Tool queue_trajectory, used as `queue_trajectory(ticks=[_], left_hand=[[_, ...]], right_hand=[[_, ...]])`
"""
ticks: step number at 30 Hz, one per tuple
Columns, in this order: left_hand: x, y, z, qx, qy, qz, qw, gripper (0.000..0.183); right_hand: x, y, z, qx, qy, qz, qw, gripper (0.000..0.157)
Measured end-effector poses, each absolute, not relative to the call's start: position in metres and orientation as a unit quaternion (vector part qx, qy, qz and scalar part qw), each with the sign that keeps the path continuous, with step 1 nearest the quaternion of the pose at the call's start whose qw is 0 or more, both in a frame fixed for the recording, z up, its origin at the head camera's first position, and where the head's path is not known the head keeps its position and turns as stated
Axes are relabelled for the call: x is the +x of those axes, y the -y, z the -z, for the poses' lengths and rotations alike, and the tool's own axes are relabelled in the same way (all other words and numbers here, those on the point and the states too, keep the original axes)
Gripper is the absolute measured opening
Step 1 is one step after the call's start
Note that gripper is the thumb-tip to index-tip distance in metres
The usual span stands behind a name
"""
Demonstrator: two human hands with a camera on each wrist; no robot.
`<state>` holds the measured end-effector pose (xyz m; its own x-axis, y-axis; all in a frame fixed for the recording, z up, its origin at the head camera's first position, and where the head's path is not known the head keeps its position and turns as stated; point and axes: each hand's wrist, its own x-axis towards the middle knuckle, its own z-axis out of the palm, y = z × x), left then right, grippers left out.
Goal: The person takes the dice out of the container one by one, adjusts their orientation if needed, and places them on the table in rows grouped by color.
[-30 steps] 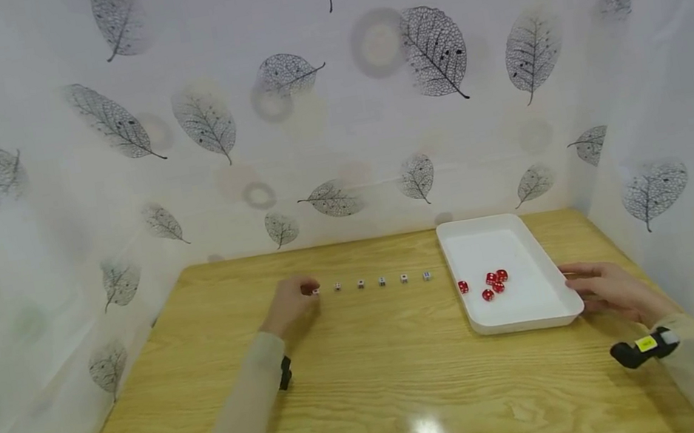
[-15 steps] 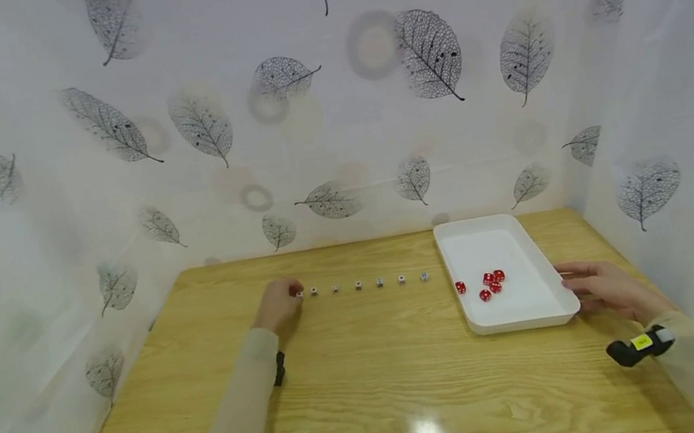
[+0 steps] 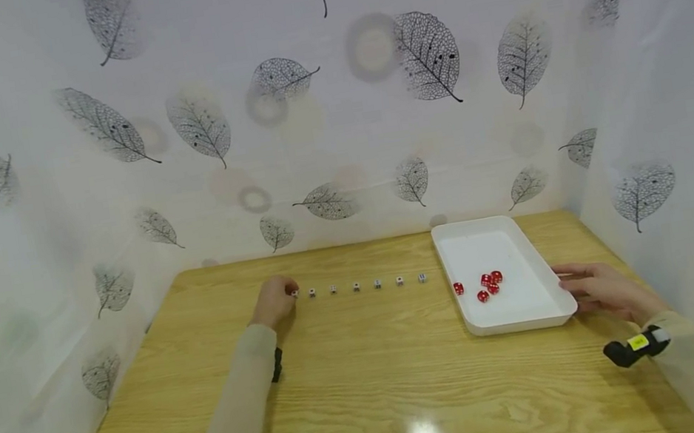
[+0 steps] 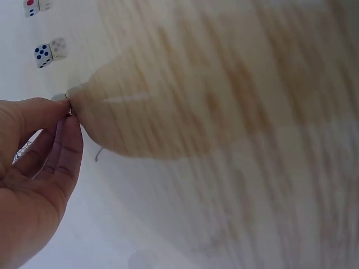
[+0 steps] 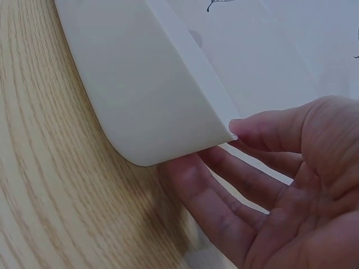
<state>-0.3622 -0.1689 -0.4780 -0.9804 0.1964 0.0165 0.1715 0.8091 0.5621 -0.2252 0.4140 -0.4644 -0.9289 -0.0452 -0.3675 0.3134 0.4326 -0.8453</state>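
My left hand point(image 3: 273, 301) pinches a small white die point(image 3: 294, 295) at the left end of a row of white dice point(image 3: 356, 287) on the table. In the left wrist view, thumb and fingertips meet around that die and mostly hide it. Beside them stands a die with blue pips point(image 4: 42, 55). On the right, my right hand point(image 3: 607, 288) grips the right side of a white tray point(image 3: 518, 326). The right wrist view shows the thumb on the tray's rim point(image 5: 193, 75) and the fingers against its outer wall. Several red dice point(image 3: 486, 279) lie inside the tray.
The wooden table point(image 3: 360, 394) runs back to a hanging curtain point(image 3: 322, 138) with a leaf print, which also closes off both sides. The tray stands just right of the dice row, near the table's back edge.
My left hand has let go of one die in the row, shifted left, and now pinches another at the row's left end. The right hand stays on the tray; the head view drifts slightly.
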Motion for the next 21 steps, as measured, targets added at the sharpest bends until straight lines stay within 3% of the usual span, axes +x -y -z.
queue_trajectory(ticks=[13,21], left_hand=[[-0.3641,0.1706,0.4780,0.101,-0.956,-0.274,0.020,0.023],[-0.3619,0.1687,0.4756,0.089,-0.956,-0.277,0.039,0.038]], right_hand=[[-0.2251,-0.4147,0.4662,0.081,-0.827,0.530,0.172,0.068],[-0.2250,-0.4146,0.4658,0.082,-0.825,0.531,0.173,0.068]])
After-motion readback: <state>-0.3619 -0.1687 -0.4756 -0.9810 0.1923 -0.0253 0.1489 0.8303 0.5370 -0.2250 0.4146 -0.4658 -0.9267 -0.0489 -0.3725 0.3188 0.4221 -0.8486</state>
